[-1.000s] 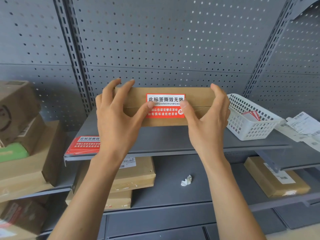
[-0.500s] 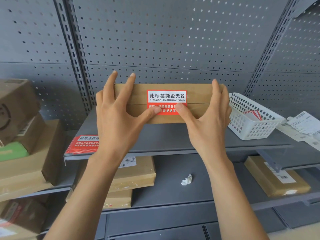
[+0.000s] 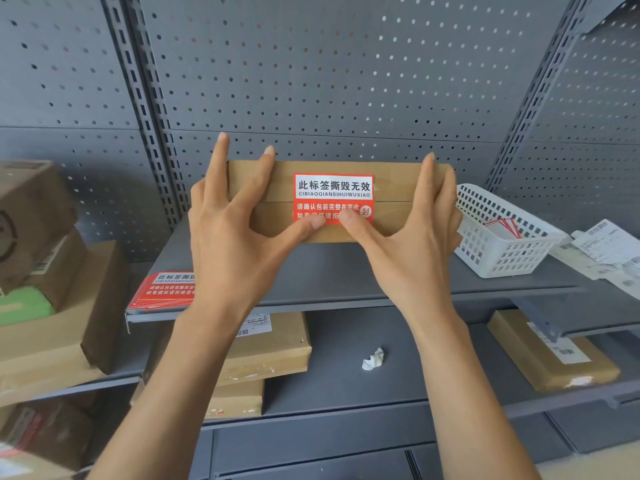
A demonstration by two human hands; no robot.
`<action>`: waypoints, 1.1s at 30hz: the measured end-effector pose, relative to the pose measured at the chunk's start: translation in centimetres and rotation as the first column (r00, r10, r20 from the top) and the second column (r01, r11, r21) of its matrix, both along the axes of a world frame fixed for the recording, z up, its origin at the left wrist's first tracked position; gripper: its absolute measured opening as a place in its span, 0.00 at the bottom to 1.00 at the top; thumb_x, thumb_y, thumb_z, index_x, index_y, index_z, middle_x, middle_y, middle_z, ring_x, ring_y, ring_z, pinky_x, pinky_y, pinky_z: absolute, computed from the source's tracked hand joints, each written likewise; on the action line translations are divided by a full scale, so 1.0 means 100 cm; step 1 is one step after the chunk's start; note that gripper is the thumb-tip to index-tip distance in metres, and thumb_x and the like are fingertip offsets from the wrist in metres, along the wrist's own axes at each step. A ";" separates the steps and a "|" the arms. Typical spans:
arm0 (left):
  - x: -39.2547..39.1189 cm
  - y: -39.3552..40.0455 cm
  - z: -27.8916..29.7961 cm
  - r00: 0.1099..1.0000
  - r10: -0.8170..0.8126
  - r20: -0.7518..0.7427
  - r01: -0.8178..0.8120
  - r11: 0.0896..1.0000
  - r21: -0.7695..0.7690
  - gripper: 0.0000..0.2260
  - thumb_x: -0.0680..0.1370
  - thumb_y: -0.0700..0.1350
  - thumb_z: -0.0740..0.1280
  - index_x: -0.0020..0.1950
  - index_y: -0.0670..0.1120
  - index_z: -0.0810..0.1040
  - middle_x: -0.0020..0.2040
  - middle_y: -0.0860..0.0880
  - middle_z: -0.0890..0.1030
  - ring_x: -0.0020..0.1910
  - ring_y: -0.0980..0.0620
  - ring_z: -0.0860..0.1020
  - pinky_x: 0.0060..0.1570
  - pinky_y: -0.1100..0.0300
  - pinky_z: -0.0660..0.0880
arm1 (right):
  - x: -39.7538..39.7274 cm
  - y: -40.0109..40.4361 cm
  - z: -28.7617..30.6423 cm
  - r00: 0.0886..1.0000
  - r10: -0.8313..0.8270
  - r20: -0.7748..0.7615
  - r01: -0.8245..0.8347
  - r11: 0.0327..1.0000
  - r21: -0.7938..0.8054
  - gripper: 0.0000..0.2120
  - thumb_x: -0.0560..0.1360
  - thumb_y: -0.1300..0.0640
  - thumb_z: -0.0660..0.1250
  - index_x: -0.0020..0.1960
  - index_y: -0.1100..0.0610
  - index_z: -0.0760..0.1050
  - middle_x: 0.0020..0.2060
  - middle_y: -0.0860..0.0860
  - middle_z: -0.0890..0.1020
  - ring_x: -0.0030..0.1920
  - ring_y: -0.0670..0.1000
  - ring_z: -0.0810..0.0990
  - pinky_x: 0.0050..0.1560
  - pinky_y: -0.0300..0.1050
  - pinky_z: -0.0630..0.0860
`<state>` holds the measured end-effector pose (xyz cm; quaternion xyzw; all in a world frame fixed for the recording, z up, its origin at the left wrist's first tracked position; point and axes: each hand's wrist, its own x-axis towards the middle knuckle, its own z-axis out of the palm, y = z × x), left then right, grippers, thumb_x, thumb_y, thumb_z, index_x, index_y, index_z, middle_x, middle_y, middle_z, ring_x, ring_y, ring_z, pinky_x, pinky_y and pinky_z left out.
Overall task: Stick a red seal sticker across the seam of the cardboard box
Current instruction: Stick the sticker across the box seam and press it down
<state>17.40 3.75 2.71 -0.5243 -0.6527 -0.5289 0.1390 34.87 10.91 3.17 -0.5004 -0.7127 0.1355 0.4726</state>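
A flat brown cardboard box [image 3: 394, 188] stands on its long edge on the grey shelf [image 3: 329, 271], its seam running horizontally across the face. A red and white seal sticker [image 3: 333, 192] lies over the middle of that seam. My left hand [image 3: 239, 237] clasps the box's left end, fingers spread over the top, thumb pressing the sticker's lower edge. My right hand [image 3: 419, 244] clasps the right end, and its thumb presses the sticker's lower edge beside the left thumb.
A stack of red seal stickers [image 3: 162, 291] lies at the shelf's left front. A white plastic basket [image 3: 498, 244] with more stickers stands to the right, paper labels [image 3: 606, 251] beyond it. Parcels [image 3: 270, 351] and a crumpled paper scrap [image 3: 374, 358] lie on lower shelves.
Both thumbs have slid down from the seam's height to the sticker's lower edge and closer together. The box sits slightly more upright, its face turned toward me.
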 end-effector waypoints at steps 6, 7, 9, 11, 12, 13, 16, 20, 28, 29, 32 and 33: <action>-0.005 0.000 0.001 1.000 -0.029 -0.009 0.029 1.000 -0.009 0.37 0.71 0.69 0.69 0.77 0.58 0.70 0.84 0.47 0.58 0.76 0.47 0.63 0.73 0.57 0.58 | 0.011 0.005 0.001 0.997 0.071 -0.034 -0.071 0.997 -0.002 0.54 0.69 0.30 0.72 0.84 0.45 0.46 0.84 0.49 0.48 0.82 0.54 0.50 0.80 0.61 0.55; -0.007 -0.001 0.001 0.999 -0.038 -0.005 0.038 0.999 -0.011 0.36 0.71 0.68 0.70 0.77 0.58 0.70 0.84 0.48 0.58 0.76 0.47 0.63 0.73 0.58 0.57 | 0.013 0.006 0.003 0.995 0.086 -0.041 -0.086 0.996 -0.008 0.53 0.70 0.32 0.72 0.84 0.44 0.47 0.84 0.49 0.49 0.82 0.53 0.51 0.79 0.61 0.56; -0.009 -0.001 0.001 0.999 -0.051 0.002 0.051 0.999 -0.015 0.35 0.72 0.65 0.72 0.77 0.57 0.71 0.83 0.48 0.59 0.76 0.47 0.63 0.73 0.59 0.57 | 0.019 0.007 0.005 0.991 0.125 -0.055 -0.126 0.992 -0.017 0.49 0.72 0.36 0.73 0.84 0.44 0.50 0.83 0.48 0.52 0.82 0.52 0.52 0.80 0.58 0.55; -0.012 -0.003 0.001 0.998 -0.062 0.009 0.063 0.998 -0.015 0.33 0.73 0.62 0.73 0.77 0.56 0.71 0.83 0.49 0.59 0.76 0.50 0.62 0.73 0.58 0.58 | 0.025 0.008 0.008 0.984 0.166 -0.064 -0.167 0.986 -0.009 0.45 0.75 0.41 0.73 0.83 0.46 0.53 0.83 0.48 0.54 0.82 0.49 0.53 0.80 0.49 0.54; -0.013 -0.003 0.001 0.998 -0.068 0.010 0.068 0.998 -0.013 0.33 0.73 0.62 0.73 0.77 0.56 0.72 0.83 0.49 0.60 0.75 0.52 0.62 0.74 0.58 0.59 | 0.028 0.008 0.010 0.981 0.183 -0.066 -0.184 0.983 -0.011 0.43 0.76 0.43 0.73 0.83 0.47 0.54 0.83 0.48 0.54 0.82 0.48 0.53 0.79 0.44 0.54; -0.013 -0.004 0.001 0.997 -0.071 0.008 0.071 0.997 -0.008 0.32 0.74 0.62 0.72 0.76 0.56 0.72 0.83 0.49 0.60 0.74 0.54 0.61 0.73 0.58 0.60 | 0.029 0.008 0.011 0.978 0.196 -0.069 -0.198 0.980 -0.020 0.42 0.77 0.44 0.72 0.83 0.47 0.54 0.83 0.47 0.54 0.82 0.46 0.52 0.77 0.40 0.53; -0.006 -0.004 0.001 0.998 -0.051 0.021 0.051 0.999 0.016 0.33 0.73 0.66 0.71 0.76 0.57 0.73 0.83 0.49 0.61 0.75 0.50 0.64 0.73 0.58 0.61 | 0.023 0.002 0.010 0.980 0.180 -0.090 -0.186 0.980 -0.068 0.44 0.76 0.37 0.70 0.84 0.44 0.50 0.84 0.45 0.49 0.83 0.46 0.48 0.78 0.45 0.52; 0.006 -0.001 -0.001 1.000 0.006 0.004 -0.006 1.000 0.020 0.39 0.68 0.71 0.72 0.76 0.58 0.72 0.83 0.47 0.61 0.74 0.44 0.66 0.73 0.45 0.66 | 0.001 -0.007 0.008 1.000 0.016 0.000 -0.016 0.998 -0.067 0.56 0.67 0.26 0.68 0.84 0.44 0.42 0.84 0.48 0.42 0.83 0.53 0.47 0.78 0.61 0.50; -0.007 -0.006 -0.002 0.999 -0.037 0.016 0.037 0.999 -0.002 0.34 0.72 0.65 0.73 0.76 0.58 0.72 0.83 0.48 0.59 0.74 0.47 0.64 0.75 0.50 0.63 | 0.015 0.004 0.003 0.986 0.149 -0.070 -0.152 0.987 -0.045 0.50 0.72 0.37 0.74 0.84 0.43 0.48 0.84 0.46 0.48 0.82 0.50 0.49 0.80 0.54 0.53; -0.009 -0.007 -0.002 0.999 -0.046 0.019 0.046 0.999 0.002 0.33 0.73 0.64 0.73 0.76 0.58 0.72 0.83 0.48 0.59 0.74 0.47 0.64 0.75 0.46 0.65 | 0.018 0.006 0.003 0.982 0.173 -0.081 -0.176 0.984 -0.040 0.48 0.73 0.41 0.74 0.83 0.43 0.50 0.84 0.46 0.49 0.82 0.48 0.50 0.80 0.50 0.52; -0.013 -0.009 -0.005 0.997 -0.063 0.037 0.063 0.998 0.020 0.26 0.77 0.59 0.72 0.75 0.57 0.74 0.83 0.49 0.61 0.74 0.51 0.63 0.75 0.52 0.63 | 0.025 0.008 0.003 0.969 0.228 -0.091 -0.232 0.972 -0.026 0.41 0.77 0.47 0.73 0.83 0.43 0.55 0.83 0.46 0.51 0.81 0.43 0.50 0.77 0.42 0.51; -0.012 -0.009 -0.006 0.997 -0.063 0.048 0.062 0.998 0.030 0.24 0.78 0.57 0.72 0.74 0.58 0.75 0.82 0.50 0.62 0.73 0.52 0.63 0.75 0.59 0.61 | 0.025 0.008 0.002 0.966 0.237 -0.105 -0.240 0.971 -0.019 0.38 0.78 0.47 0.72 0.82 0.43 0.56 0.83 0.46 0.52 0.81 0.42 0.51 0.77 0.42 0.52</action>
